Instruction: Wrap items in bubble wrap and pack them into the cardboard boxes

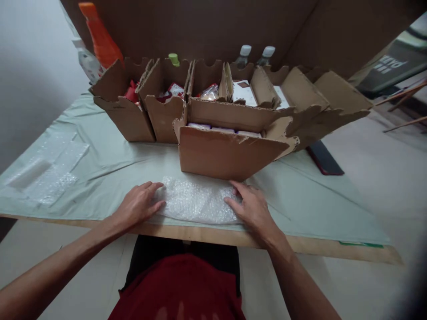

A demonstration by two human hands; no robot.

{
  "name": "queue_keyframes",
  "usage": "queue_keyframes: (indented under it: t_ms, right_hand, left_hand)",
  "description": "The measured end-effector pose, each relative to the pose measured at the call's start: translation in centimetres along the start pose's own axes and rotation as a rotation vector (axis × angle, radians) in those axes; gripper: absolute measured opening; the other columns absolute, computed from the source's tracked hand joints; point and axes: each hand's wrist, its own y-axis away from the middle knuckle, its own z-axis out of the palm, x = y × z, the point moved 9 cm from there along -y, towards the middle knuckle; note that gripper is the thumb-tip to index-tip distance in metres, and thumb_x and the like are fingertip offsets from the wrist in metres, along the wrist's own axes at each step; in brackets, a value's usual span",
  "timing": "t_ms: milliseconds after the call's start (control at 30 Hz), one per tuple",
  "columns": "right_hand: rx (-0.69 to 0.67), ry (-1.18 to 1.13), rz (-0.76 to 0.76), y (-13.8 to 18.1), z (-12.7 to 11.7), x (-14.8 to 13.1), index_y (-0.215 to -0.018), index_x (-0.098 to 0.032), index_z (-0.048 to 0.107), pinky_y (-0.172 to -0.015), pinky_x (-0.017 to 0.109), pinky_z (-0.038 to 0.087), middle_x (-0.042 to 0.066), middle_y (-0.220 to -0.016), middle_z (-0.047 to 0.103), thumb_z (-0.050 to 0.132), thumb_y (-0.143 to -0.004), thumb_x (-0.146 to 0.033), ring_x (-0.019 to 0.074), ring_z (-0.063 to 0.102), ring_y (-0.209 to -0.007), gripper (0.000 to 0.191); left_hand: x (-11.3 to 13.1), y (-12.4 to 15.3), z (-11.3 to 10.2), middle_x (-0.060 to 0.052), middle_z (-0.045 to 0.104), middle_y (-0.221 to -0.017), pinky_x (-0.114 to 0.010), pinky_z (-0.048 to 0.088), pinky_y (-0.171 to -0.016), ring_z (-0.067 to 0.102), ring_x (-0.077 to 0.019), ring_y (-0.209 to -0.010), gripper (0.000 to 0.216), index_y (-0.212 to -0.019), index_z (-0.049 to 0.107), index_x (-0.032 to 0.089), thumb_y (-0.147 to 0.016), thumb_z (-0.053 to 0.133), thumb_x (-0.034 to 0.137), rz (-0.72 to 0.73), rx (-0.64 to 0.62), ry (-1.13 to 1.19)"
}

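The bubble wrap [198, 202] lies flat on the green cloth [310, 200], near the table's front edge [207, 232], and I see it just in front of a box [230, 153]. The left hand [140, 205] is at its left end, thumb and fingers apart. The right hand [252, 206] is at the other end, its thumb and forefinger also apart, the forefinger close to the box's lower edge. Behind this box stands a row of boxes. Another piece of wrap [66, 166] lies on the cloth, well to the left.
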Motion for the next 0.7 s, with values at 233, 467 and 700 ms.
queue_keyframes:
  t_ms: [233, 467, 700]
  right_hand:
    - [0.192, -0.325, -0.08, 1.9, -6.1, -1.5, -0.093, -0.024, 0.072, -0.083, 0.044, 0.055, 0.006, -0.091, 0.074, 0.056, -0.097, -0.029, 0.0246, 0.069, -0.088, 0.017]
    - [0.025, -0.508, -0.232, 8.1, -8.1, -1.5, -0.095, -0.028, 0.07, -0.094, 0.043, 0.06, 0.004, -0.109, 0.077, 0.057, -0.096, -0.016, 0.024, 0.072, -0.11, 0.018]
    - [-0.073, -0.489, -0.102, 11.0, -6.9, 1.3, -0.118, -0.025, 0.071, -0.091, 0.041, 0.061, 0.007, -0.114, 0.076, 0.058, -0.098, -0.034, 0.025, 0.072, -0.108, 0.025]
  left_hand:
    - [3.1, 1.5, -6.2, -0.005, 0.071, -0.096, -0.034, 0.057, -0.079, 0.071, -0.0218, -0.093, 0.011, -0.087, 0.064, 0.023, -0.093, 0.055, 0.023, 0.191, 0.221, 0.37]
    - [9.7, 5.6, -4.9, -0.008, 0.07, -0.127, -0.047, 0.049, -0.109, 0.06, -0.0271, -0.133, 0.017, -0.097, 0.063, 0.024, -0.093, 0.053, 0.012, 0.621, 0.071, 0.351]
    - [8.4, 3.9, -1.2, -0.01, 0.07, -0.121, -0.044, 0.057, -0.095, 0.066, -0.0265, -0.115, 0.031, -0.122, 0.063, 0.023, -0.1, 0.056, 0.044, 0.478, -0.109, 0.448]
